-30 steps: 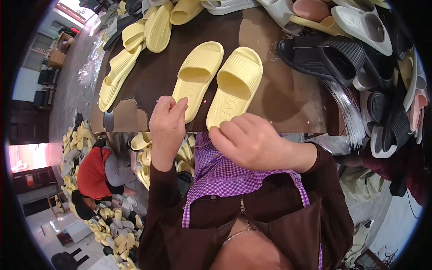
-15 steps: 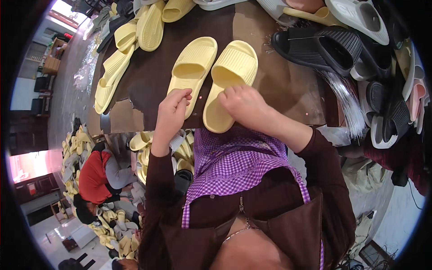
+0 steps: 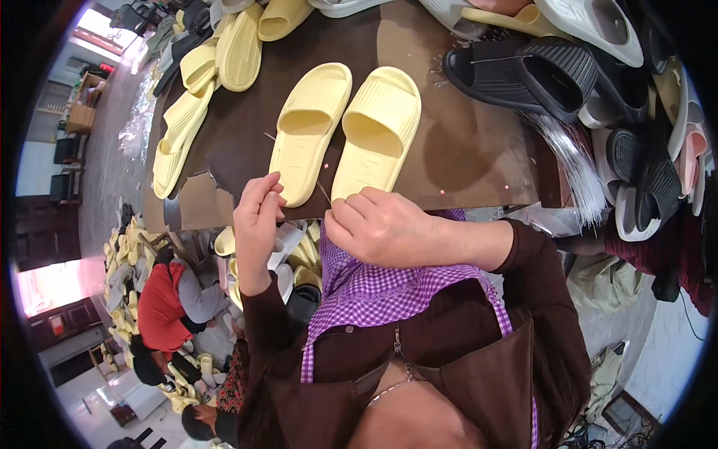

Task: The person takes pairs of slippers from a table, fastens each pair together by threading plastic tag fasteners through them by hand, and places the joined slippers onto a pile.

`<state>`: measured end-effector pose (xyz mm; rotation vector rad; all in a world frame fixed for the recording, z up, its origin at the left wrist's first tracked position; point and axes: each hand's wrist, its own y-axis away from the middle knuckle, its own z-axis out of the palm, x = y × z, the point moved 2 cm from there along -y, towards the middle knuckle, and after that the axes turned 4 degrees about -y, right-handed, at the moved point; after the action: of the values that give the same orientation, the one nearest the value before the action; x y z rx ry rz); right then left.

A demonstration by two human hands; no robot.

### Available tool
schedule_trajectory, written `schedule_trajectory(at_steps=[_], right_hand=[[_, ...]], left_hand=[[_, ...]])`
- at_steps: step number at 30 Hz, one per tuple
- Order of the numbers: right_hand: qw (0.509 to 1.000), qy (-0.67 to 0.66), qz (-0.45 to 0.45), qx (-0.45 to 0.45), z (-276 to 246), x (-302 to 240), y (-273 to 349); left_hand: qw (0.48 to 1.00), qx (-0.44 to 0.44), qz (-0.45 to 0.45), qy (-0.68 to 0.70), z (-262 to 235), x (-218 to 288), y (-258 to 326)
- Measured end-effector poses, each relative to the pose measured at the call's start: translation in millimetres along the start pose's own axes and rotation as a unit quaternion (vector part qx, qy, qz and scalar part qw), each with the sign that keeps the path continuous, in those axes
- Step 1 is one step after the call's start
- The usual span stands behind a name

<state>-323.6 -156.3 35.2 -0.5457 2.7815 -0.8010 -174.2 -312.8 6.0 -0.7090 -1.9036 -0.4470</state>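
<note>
Two pale yellow slide slippers lie side by side on the brown table, toes away from me: a left slipper (image 3: 303, 161) and a right slipper (image 3: 372, 161). My left hand (image 3: 259, 213) is at the left slipper's heel, fingers pinched together; what they hold, if anything, is hidden. At the right slipper's heel, over the table's near edge, my right hand (image 3: 378, 228) is closed with knuckles up. A thin pale strand (image 3: 323, 191) pokes out by its fingers. Another short strand end shows at the left slipper's outer side.
Yellow slippers (image 3: 183, 127) line the table's left side. Black slippers (image 3: 523, 75) and a bundle of clear strands (image 3: 568, 168) are at the right, with more slippers piled beyond. On the floor at left, a person in red (image 3: 163, 307) bends among heaped slippers.
My right hand has come off the right slipper's footbed, back toward me. My left hand has lowered along the left slipper's heel. The thin strands now show.
</note>
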Motion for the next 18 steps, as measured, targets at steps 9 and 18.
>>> schedule_trajectory(at_steps=[9,18], right_hand=[[0.997,0.024,0.01,-0.077,-18.0,-2.0,2.5],[0.987,-0.122,0.069,-0.078,0.4,-4.2,24.2]], left_hand=[[0.919,-0.071,-0.125,0.367,2.0,-6.5,-2.6],[0.945,-0.034,-0.093,0.311,15.9,-19.0,-18.2]])
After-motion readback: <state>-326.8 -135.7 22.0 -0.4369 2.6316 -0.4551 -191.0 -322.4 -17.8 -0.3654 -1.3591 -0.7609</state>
